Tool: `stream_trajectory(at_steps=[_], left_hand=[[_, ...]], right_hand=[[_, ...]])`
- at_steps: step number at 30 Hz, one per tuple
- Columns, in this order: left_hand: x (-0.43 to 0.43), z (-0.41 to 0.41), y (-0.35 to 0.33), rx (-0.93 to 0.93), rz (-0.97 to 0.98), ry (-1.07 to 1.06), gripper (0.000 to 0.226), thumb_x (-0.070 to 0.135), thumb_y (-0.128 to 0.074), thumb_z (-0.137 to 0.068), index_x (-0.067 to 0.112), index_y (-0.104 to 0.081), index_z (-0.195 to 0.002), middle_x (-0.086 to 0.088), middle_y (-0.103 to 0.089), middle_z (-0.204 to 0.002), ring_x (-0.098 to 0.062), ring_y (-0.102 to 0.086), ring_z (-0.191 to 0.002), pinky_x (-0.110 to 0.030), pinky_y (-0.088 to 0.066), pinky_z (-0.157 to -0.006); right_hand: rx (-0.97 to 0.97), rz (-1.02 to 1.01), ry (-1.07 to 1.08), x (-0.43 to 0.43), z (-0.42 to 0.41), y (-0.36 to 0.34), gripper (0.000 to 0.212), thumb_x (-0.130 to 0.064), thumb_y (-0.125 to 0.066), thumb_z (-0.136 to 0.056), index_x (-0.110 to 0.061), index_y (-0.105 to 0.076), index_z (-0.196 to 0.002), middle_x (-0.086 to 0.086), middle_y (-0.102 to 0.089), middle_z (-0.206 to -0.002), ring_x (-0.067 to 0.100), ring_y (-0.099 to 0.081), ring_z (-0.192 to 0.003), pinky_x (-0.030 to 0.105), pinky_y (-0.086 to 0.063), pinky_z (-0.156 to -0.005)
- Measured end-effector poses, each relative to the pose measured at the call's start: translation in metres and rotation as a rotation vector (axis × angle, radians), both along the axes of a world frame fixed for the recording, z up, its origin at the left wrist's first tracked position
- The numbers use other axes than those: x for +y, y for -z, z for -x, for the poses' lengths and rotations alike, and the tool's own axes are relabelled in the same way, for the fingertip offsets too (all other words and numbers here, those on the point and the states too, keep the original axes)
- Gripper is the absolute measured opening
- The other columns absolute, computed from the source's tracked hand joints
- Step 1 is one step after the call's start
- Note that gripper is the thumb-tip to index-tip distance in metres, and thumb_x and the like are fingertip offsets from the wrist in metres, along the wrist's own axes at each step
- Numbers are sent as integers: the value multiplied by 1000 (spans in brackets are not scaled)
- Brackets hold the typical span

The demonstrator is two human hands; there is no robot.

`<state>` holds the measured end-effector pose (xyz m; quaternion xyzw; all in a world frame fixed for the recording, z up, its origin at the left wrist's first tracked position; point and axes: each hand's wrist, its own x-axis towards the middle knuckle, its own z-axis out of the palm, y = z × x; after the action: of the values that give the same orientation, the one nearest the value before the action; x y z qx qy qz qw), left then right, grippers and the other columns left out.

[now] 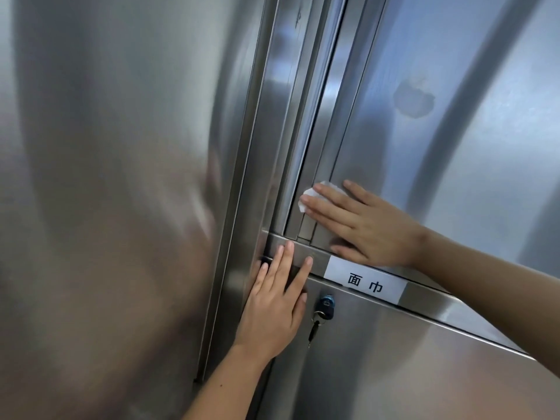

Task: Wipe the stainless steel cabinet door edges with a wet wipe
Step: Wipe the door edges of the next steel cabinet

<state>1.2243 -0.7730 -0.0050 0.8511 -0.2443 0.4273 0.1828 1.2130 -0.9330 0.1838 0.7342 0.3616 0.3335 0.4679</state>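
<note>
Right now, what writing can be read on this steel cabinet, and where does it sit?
"面巾": black characters on the white label stuck to the horizontal rail, just below the right hand.
Blue lock with its key: any marking is too small to read.
No other text shows.

Brushed stainless steel cabinet [394,374], upright, crossed by a horizontal rail [424,303]. Stuck on the rail, a white label [365,280] printed 面巾. Just below, a blue lock [325,304] with hanging key [314,327]. On the upper panel, a dull smudge [414,98]. Against the frame edge, a white wet wipe [307,193].
</note>
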Motion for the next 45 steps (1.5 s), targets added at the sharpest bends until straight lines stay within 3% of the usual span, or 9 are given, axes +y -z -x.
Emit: stream_trajectory(at_steps=[11,18,22,28,33,36,39,45], left_hand=[[0,-1,-1,-20,-4,-12,53,29,-35,-93,18,-29,-145,-15,-23,-151,-28,-25,-138,-49,-25,-106],[0,1,-1,-31,-12,-14,52,29,-34,-93,16,-33,-143,-16,-25,-150,-29,-26,-138,-50,-24,-106],[0,0,-1,-39,-20,-26,53,29,-34,-93,16,-32,-144,-16,-25,-150,-29,-25,-138,-50,-24,-106],[-1,0,0,-41,-33,-44,53,29,-35,-92,17,-31,-144,-15,-25,-151,-29,-24,-138,-50,-23,-106],[1,6,-6,-67,-53,-48,51,29,-35,-91,13,-39,-140,-17,-31,-147,-30,-30,-136,-48,-30,-106],[3,9,-25,-138,-42,-55,51,29,-35,-91,10,-40,-138,-16,-33,-146,-29,-31,-136,-44,-22,-110],[2,8,-57,-179,-36,-116,51,29,-34,-90,8,-43,-136,-16,-34,-146,-28,-30,-136,-49,-24,-107],[4,7,-77,-161,-58,-172,54,27,-32,-88,-1,-52,-130,-19,-39,-143,-28,-37,-133,-50,-30,-104]], right_hand=[[-7,4,19,4,-6,-12,56,-41,-32,-92,-5,-55,-127,16,-58,-124,31,-49,-123,52,-14,-108],[25,36,52,3,-1,33,61,-48,-28,-91,-8,-55,-127,14,-58,-125,31,-46,-126,50,-14,-108],[19,49,32,1,-4,20,57,-46,-29,-92,-12,-56,-128,11,-59,-125,28,-48,-125,51,-11,-109],[-35,-59,62,-2,-5,19,60,-49,-28,-92,-9,-52,-131,15,-53,-132,32,-34,-135,54,-9,-109],[53,-3,46,2,2,37,61,-49,-27,-92,-10,-54,-130,12,-56,-130,28,-42,-131,51,-11,-109],[-6,2,15,-2,-6,-2,55,-45,-30,-93,-12,-57,-127,12,-58,-127,29,-44,-129,52,-12,-108],[-71,-43,1,-6,-11,-28,54,-43,-30,-94,-9,-56,-127,14,-55,-130,31,-39,-132,53,-15,-107],[16,13,-12,-2,-3,14,58,-46,-31,-90,-8,-57,-126,14,-55,-130,32,-41,-131,54,-16,-108]])
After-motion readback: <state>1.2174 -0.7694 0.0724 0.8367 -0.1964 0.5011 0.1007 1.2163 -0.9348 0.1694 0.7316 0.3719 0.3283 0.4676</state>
